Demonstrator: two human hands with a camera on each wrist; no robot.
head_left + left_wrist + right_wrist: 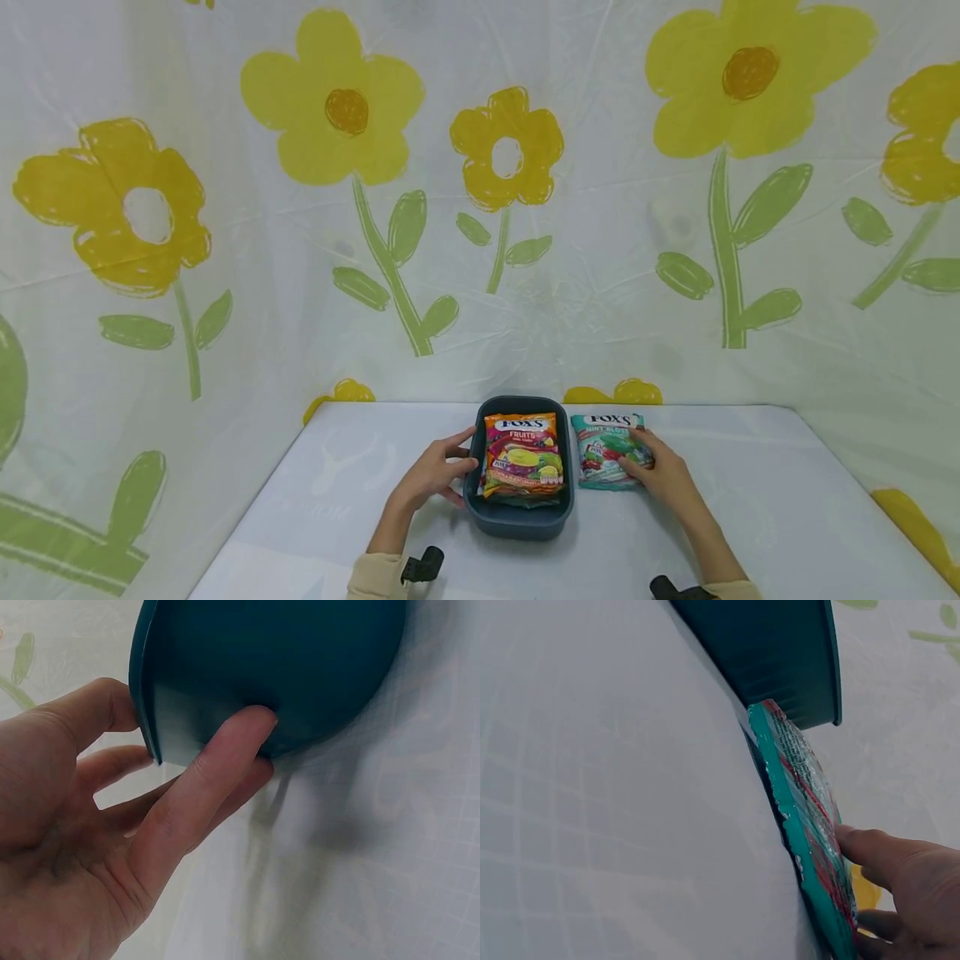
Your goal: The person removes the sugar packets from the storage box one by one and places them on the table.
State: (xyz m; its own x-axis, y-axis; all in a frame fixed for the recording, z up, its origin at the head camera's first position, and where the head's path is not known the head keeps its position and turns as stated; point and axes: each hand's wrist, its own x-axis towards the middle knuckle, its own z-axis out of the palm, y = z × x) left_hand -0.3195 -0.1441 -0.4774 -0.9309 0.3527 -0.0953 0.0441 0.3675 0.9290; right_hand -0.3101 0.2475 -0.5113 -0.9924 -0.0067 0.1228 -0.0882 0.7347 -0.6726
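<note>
A dark blue-green plastic tub stands at the middle of the table. In it lies an orange and purple bag of fruit candy marked FOX'S, with another wrapper partly hidden beneath. My left hand holds the tub's left side. In the left wrist view the thumb is against the tub's wall. Just right of the tub, a green bag of mint candy lies face up on the table. My right hand pinches its right edge, the thumb on top in the right wrist view.
The white table ends at the back against a pale curtain printed with yellow flowers. Each wrist carries a small black camera. The tub's raised rim stands beside the mint bag's left edge.
</note>
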